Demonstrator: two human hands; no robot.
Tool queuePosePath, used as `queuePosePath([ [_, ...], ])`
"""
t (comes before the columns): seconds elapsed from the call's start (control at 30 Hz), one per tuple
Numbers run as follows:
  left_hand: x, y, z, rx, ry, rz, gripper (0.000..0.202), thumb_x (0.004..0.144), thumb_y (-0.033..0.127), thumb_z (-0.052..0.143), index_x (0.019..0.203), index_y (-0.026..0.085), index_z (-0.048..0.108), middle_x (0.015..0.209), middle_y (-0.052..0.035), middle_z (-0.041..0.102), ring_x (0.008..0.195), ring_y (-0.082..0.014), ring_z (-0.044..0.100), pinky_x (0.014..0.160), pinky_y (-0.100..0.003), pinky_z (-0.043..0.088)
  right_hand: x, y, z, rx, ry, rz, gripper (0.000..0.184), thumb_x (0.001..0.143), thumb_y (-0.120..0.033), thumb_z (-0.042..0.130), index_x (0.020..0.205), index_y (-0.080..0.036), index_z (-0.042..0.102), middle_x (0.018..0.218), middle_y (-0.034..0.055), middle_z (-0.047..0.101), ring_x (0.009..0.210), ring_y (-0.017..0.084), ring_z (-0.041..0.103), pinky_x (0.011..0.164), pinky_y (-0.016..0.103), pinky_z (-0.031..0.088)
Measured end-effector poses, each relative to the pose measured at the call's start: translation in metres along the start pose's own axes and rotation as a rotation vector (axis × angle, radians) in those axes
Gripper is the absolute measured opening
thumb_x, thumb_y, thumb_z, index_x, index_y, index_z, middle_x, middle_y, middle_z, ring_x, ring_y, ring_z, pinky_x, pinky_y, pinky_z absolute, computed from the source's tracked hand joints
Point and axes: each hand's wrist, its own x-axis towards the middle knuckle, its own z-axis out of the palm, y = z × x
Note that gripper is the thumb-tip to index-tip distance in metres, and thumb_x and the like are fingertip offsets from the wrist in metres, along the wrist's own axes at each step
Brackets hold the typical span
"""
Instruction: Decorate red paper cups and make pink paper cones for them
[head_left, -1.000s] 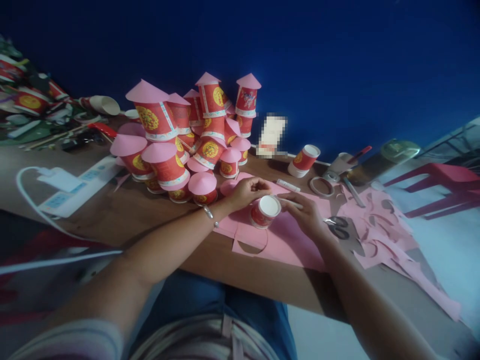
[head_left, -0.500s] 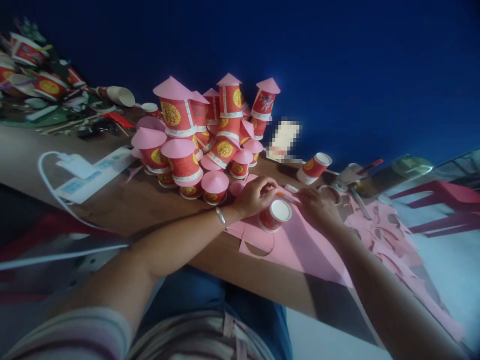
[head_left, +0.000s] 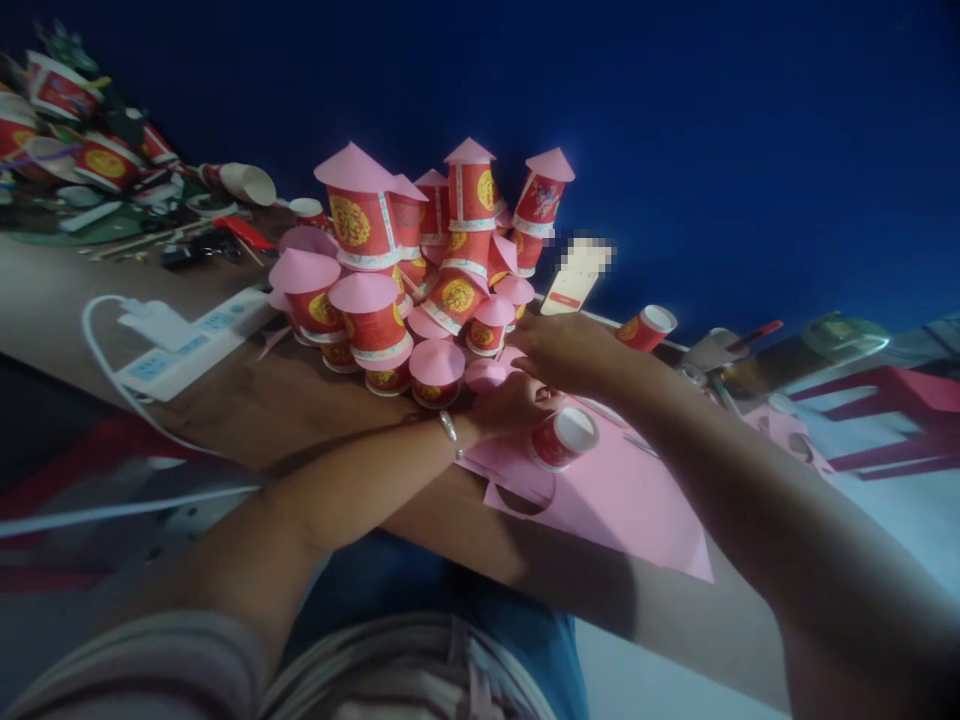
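My left hand is curled beside a red paper cup with a white top. Its fingers are bent in, and I cannot make out what is in them. Just above it, my right hand reaches across from the right, fingertips pressed together and pointing down near a small pink paper piece. Whatever lies between those fingertips is hidden. The cup stands on a pink paper sheet with a round hole cut in it. A thin pale item lies on the sheet, partly behind my right forearm.
Several red cups with pink cone roofs are stacked behind my hands. A white power strip lies at left. A lit phone leans near the wall. Another red cup, a jar and pink scraps are at right.
My right hand has moved left, from the right side of the cup to above my left hand. My left hand stays beside the cup, fingers still curled. The view has shifted slightly.
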Motion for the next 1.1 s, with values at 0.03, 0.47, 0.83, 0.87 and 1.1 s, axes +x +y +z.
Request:
queuePosePath([
  [0.03,0.001,-0.003,0.0,0.041,-0.025,-0.013,0.026,0.08,0.028,0.067,0.061,0.02,0.051,0.057,0.0014,0.053,0.057,-0.0128,0.045,0.058,-0.032,0.037,-0.002,0.0,0.0,0.013,0.034,0.011,0.021,0.092,-0.025,0.068,0.111,-0.023,0.075,0.103,0.0092,0.076,0.09,0.025,0.07,0.067,0.029,0.043],
  [0.47,0.004,-0.009,0.003,-0.109,-0.084,0.013,0.012,0.09,0.025,0.058,0.085,0.017,0.064,0.082,-0.0017,0.069,0.076,-0.0139,0.061,0.069,-0.027,0.047,-0.122,0.081,0.073,-0.024,0.075,0.754,0.032,0.096,-0.025,0.049,0.091,-0.011,0.077,0.091,0.0207,0.074,0.081,0.029,0.068,0.065,0.035,0.043],
  [0.83,0.007,-0.014,0.004,-0.095,-0.075,0.036,0.013,0.089,0.027,0.062,0.087,0.016,0.068,0.086,-0.0036,0.071,0.083,-0.0152,0.064,0.073,-0.028,0.049,-0.114,0.068,0.115,0.084,0.153,0.574,0.027,0.093,-0.028,0.062,0.116,-0.021,0.075,0.123,0.0138,0.073,0.117,0.033,0.064,0.083,0.039,0.055],
  [0.87,0.007,-0.014,0.004,-0.096,-0.068,0.042,0.013,0.09,0.027,0.062,0.087,0.016,0.067,0.087,-0.0038,0.071,0.083,-0.0153,0.064,0.074,-0.028,0.049,-0.11,0.068,0.117,0.084,0.142,0.587,0.024,0.094,-0.027,0.062,0.112,-0.02,0.076,0.119,0.0148,0.075,0.116,0.033,0.065,0.084,0.039,0.055],
  [1.1,0.008,-0.012,0.003,-0.116,0.122,0.14,0.046,0.083,0.033,0.077,0.125,0.018,0.062,0.115,-0.0098,0.068,0.097,-0.0167,0.065,0.08,-0.028,0.053,-0.106,0.045,0.105,0.524,0.398,0.517,0.03,0.097,-0.039,0.057,0.111,-0.02,0.076,0.101,0.0104,0.079,0.083,0.023,0.071,0.072,0.033,0.054],
])
